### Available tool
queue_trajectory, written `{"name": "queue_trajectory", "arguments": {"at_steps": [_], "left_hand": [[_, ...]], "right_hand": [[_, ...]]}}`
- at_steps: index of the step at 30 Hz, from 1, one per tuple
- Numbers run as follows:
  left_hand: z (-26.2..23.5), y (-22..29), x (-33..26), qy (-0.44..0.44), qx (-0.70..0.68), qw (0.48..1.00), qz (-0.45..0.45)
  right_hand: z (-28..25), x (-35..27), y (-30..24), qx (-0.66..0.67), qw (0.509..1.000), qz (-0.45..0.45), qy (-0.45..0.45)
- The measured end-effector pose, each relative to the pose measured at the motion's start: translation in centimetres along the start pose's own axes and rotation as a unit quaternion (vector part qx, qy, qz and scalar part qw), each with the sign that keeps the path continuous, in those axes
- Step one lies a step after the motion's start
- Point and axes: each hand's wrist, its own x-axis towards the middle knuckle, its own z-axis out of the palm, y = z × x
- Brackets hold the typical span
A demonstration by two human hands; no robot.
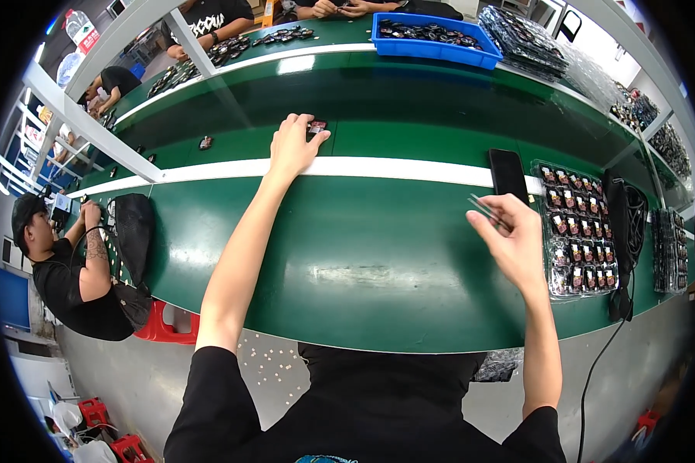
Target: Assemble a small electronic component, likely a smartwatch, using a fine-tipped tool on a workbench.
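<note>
My left hand (295,147) reaches out over the green belt beyond the white rail, its thumb and fingers closed around a small dark part with a reddish patch (317,128). Part of that piece is hidden by the fingers. On the right, my right hand (513,235) is held above the green table (378,239), gripping a pair of metal tweezers (483,205) whose tips point up and left. Beside this hand a clear plastic tray (549,266) holds rows of similar small dark parts. A black phone (506,171) lies just beyond, across the rail.
One more small part (205,143) sits on the belt to the left. A blue bin (438,54) full of parts stands across the belt, beside stacked trays (521,42). Black cable and pouch (625,224) lie right of the tray. A co-worker (77,270) sits at left.
</note>
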Motion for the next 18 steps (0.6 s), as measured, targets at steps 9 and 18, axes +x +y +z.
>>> {"name": "queue_trajectory", "arguments": {"at_steps": [9,18], "left_hand": [[-1.7,5.9,-7.8,-0.122,-0.252,0.93,0.237],[-3.8,8.8,-13.1,-0.198,-0.234,0.923,0.233]], "right_hand": [[6.4,1.0,-0.2,0.094,0.99,0.041,-0.099],[8.2,-0.3,0.2,0.174,0.976,0.078,-0.103]]}}
